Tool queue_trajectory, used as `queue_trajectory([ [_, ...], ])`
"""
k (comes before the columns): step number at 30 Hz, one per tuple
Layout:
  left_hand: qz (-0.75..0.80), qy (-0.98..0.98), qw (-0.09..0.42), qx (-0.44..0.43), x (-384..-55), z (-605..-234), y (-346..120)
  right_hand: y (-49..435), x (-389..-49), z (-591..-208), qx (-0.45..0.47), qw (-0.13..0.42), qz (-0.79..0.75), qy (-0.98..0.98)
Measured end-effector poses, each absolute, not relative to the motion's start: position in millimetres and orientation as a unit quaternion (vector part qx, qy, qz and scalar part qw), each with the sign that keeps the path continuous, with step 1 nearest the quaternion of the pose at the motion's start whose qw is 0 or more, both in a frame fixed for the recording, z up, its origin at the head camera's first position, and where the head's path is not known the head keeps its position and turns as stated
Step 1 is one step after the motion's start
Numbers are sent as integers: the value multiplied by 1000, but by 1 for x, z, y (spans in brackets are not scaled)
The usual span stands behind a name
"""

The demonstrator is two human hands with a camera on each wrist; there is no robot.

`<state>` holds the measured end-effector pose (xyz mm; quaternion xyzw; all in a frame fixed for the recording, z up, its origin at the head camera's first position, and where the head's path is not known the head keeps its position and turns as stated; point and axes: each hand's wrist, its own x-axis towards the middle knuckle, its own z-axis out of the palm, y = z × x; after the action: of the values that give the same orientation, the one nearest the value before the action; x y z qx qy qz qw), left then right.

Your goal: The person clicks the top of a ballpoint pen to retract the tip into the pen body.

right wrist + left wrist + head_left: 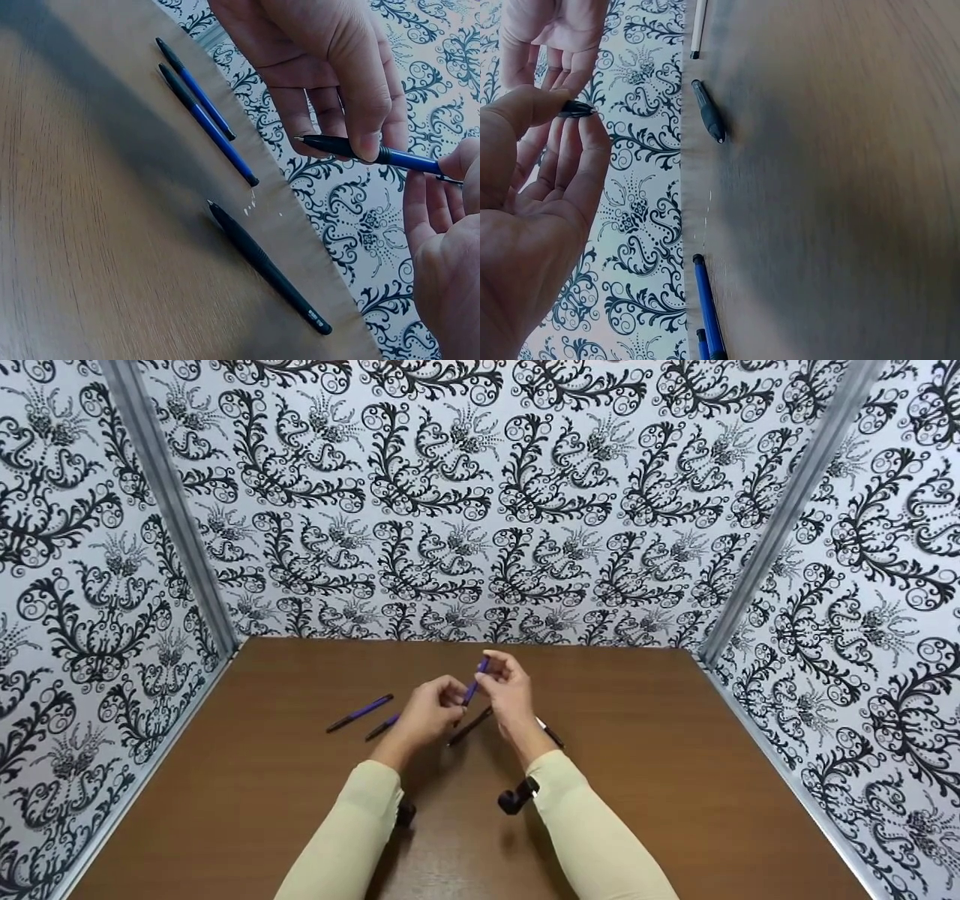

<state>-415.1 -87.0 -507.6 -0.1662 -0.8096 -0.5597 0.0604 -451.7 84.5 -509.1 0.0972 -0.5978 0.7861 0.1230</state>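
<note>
Both hands hold a blue pen [473,684] with a black grip, raised over the table. My left hand [433,709] pinches its black front part between thumb and fingers. In the right wrist view, the metal point of the held pen [412,160] sticks out past the left fingers. My right hand [510,694] pinches the blue barrel near the back end with thumb and fingertips. In the left wrist view, only the dark tip end shows; the left hand [551,180] covers the rest. Below the hands, a black pen [266,266] lies on the table.
Two more blue pens [360,712] with black ends lie side by side on the brown table [637,795], left of the hands. A white and black pen [551,732] lies partly hidden behind the right wrist. Patterned walls [450,510] enclose the table's back and sides.
</note>
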Motion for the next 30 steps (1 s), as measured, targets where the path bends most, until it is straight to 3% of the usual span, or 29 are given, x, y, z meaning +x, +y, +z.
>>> queue_trajectory([
  [30,-554,-816,42,-158,-413,-510,-90,84,-450,-511,97,108,802,-579],
])
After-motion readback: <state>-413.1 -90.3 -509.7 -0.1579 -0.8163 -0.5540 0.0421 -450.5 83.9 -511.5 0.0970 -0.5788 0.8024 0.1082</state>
